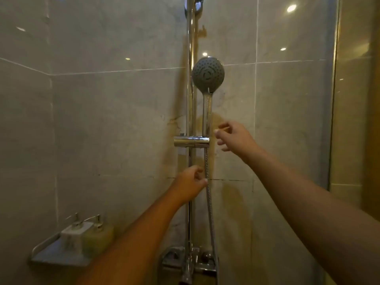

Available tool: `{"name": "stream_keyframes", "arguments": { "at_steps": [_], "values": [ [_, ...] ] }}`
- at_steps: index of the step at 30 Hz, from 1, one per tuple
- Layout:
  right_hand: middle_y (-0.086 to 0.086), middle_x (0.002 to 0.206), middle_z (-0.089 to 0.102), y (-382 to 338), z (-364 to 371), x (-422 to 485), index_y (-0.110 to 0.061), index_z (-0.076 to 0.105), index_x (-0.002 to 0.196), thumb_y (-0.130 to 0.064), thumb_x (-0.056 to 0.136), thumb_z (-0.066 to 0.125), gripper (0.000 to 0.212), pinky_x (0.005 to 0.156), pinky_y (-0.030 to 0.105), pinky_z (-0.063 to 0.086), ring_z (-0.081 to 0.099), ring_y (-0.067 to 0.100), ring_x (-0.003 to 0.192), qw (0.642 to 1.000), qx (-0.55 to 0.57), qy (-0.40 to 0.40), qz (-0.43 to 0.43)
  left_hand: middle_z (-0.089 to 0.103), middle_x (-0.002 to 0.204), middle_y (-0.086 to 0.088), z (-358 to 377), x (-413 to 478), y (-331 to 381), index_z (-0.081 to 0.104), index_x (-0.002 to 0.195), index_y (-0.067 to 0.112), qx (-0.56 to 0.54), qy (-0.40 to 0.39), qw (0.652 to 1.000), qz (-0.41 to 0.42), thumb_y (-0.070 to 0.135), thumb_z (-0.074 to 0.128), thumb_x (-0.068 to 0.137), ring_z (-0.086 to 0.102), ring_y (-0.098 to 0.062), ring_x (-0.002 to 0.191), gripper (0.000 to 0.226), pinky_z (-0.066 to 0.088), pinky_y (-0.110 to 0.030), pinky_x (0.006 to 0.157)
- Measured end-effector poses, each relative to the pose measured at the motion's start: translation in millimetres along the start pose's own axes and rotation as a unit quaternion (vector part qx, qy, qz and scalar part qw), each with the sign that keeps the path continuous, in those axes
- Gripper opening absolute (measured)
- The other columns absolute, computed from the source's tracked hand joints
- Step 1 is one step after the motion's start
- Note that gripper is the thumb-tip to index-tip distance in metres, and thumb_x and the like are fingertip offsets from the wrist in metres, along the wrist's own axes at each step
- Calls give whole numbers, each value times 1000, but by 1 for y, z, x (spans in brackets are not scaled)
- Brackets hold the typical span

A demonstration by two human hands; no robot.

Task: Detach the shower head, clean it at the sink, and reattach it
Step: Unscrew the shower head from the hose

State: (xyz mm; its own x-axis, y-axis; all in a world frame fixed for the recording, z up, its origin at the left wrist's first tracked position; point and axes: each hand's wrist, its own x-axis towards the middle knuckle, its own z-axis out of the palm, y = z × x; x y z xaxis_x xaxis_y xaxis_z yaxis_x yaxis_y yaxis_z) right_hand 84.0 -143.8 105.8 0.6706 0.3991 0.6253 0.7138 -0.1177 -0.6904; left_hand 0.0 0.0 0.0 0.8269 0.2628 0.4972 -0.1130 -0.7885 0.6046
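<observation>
The round grey shower head (208,74) sits upright in the chrome holder (191,141) on the vertical chrome rail (190,99). Its chrome handle (206,112) drops into the holder, and a ribbed metal hose (209,202) hangs below it. My left hand (190,185) is beside the hose under the holder, thumb and fingers pinching it. My right hand (234,136) hovers just right of the handle and holder, fingers loosely spread, holding nothing and not touching the handle.
A corner shelf (51,256) at lower left carries two pump bottles (86,233). The chrome mixer valve (189,262) sits at the rail's foot. Tiled walls surround the spot, with a glass panel edge (333,99) on the right.
</observation>
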Motion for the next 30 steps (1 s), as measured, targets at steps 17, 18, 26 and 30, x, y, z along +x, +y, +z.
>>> {"name": "stream_keyframes", "arguments": {
  "at_steps": [17, 18, 26, 30],
  "values": [
    [7, 89, 67, 31, 20, 81, -5, 65, 107, -31, 97, 60, 28, 74, 39, 59, 66, 19, 84, 990, 43, -40, -125, 64, 73, -6, 44, 78, 2, 61, 91, 13, -280, 145, 949, -4, 14, 49, 101, 63, -16, 59, 15, 53, -26, 58],
    [9, 87, 66, 30, 20, 80, -4, 66, 104, -29, 98, 59, 27, 75, 41, 59, 66, 22, 82, 990, 41, -44, -128, 62, 72, -6, 46, 78, 2, 61, 91, 13, -287, 146, 947, -3, 15, 49, 101, 62, -15, 57, 16, 52, -26, 57],
    [3, 77, 59, 19, 13, 88, -5, 62, 97, -19, 99, 58, 14, 45, 12, 45, 57, 13, 68, 987, 106, -25, -116, 64, 76, -6, 41, 86, 17, 67, 96, 7, -458, 159, 872, -71, 14, 56, 97, 57, -12, 60, 12, 52, -22, 57],
    [10, 81, 60, 21, 11, 87, 1, 62, 98, -18, 99, 58, 20, 50, 17, 51, 60, 15, 66, 984, 141, -17, -108, 70, 87, -12, 39, 81, 23, 62, 104, -3, -563, 139, 811, -72, 2, 50, 98, 65, -15, 70, 14, 57, -26, 70]
  ]
}}
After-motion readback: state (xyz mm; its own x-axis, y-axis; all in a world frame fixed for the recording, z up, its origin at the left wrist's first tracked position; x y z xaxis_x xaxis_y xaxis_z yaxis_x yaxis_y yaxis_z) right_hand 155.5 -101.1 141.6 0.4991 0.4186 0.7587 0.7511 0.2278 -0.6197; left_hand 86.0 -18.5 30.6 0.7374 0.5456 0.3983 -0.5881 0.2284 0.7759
